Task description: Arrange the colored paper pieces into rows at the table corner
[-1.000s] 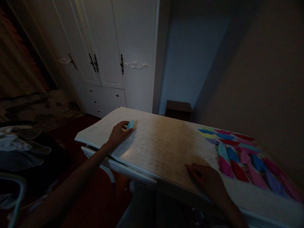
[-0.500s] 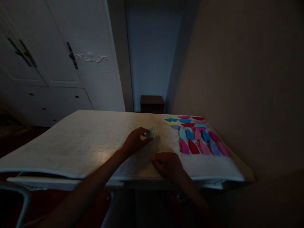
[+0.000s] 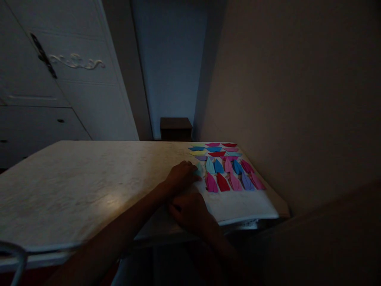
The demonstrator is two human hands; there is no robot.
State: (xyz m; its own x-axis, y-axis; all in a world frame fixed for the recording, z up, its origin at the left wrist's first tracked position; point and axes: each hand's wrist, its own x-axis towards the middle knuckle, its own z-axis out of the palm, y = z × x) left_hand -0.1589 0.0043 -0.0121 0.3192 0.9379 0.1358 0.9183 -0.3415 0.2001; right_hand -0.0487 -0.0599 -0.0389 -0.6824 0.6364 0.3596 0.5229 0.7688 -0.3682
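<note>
My left hand [image 3: 182,175] reaches over the table with its fingertips on a pale green folded paper piece [image 3: 199,170], close to the left end of the rows of coloured paper. Its fingers partly cover that piece. My right hand [image 3: 192,210] lies nearer the front edge, curled closed just below the left; whether anything is inside it is hidden. Boat-like folded papers in several colours lie in rows at the right, among them a light blue piece [image 3: 210,166], a magenta piece [image 3: 211,183] and a red piece [image 3: 222,182].
The pale marbled table [image 3: 74,190] stretches to the left. A brown wall [image 3: 262,99] runs along its right side. White cupboards [image 3: 89,99] stand at the far left, and a small brown cabinet [image 3: 176,129] is beyond the table. The room is dim.
The view has turned to the right. My left hand has carried the pale green paper right, up to the rows. My right hand, still curled, is now closer to the left one.
</note>
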